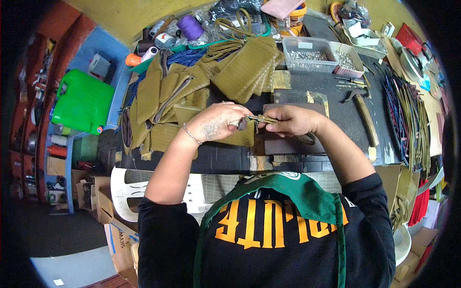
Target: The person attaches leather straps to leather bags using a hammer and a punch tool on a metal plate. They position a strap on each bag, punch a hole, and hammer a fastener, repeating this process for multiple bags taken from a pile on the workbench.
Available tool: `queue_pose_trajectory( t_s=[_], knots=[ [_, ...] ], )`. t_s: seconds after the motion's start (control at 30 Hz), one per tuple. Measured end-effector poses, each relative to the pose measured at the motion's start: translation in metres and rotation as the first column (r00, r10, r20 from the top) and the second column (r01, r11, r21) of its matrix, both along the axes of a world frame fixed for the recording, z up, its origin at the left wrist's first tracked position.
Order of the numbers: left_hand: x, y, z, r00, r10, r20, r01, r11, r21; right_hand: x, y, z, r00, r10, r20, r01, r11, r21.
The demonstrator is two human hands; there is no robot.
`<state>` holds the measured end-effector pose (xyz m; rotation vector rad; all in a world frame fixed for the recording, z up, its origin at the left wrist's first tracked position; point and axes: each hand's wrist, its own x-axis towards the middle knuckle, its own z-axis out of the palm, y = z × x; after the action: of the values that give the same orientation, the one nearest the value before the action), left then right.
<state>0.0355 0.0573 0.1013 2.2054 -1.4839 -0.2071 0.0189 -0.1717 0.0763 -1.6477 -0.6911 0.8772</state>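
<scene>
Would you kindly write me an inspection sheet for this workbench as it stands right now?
Surface: dark workbench, mostly covered.
Job's things: olive strap piece pinched between both hands; olive woven pouch beneath.
Clutter: pile of olive pouches, thread spools, clear tubs of metal fittings, hammer, bundle of straps.
Grippers: left hand and right hand both closed on the strap piece.
Cables: nothing seen.
Surroundings: green jerrycan, white plastic chair, cardboard boxes.

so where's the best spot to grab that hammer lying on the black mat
Probably by the long wooden handle of the hammer, near its lower end, coming from the right hand's side. The handle lies flat and bare on the black mat, its dark metal head pointing away toward the trays.
</scene>
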Motion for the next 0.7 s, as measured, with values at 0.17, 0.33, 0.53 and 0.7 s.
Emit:
queue_pose_trajectory(
  t_s=[0.17,0.33,0.53,0.7],
  knots=[
    [-0.022,-0.014,-0.008,0.966,0.124,0.227,-0.179,0.954,0.240,-0.005,-0.013,-0.011,0.995,-0.011,0.095,0.024,0.990,-0.138],
    [-0.041,-0.024,-0.013,0.877,0.195,0.439,-0.362,0.870,0.335,-0.012,-0.015,-0.011,0.957,-0.078,0.279,0.145,0.963,-0.227],
    [-0.067,-0.040,-0.066,0.760,0.313,0.569,-0.467,0.872,0.143,-0.011,-0.024,-0.033,0.579,0.051,0.814,0.213,0.954,-0.211],
    [-0.073,-0.045,-0.069,0.721,0.349,0.599,-0.486,0.871,0.077,-0.016,-0.028,-0.032,0.691,0.078,0.718,0.236,0.915,-0.326]
  ],
)
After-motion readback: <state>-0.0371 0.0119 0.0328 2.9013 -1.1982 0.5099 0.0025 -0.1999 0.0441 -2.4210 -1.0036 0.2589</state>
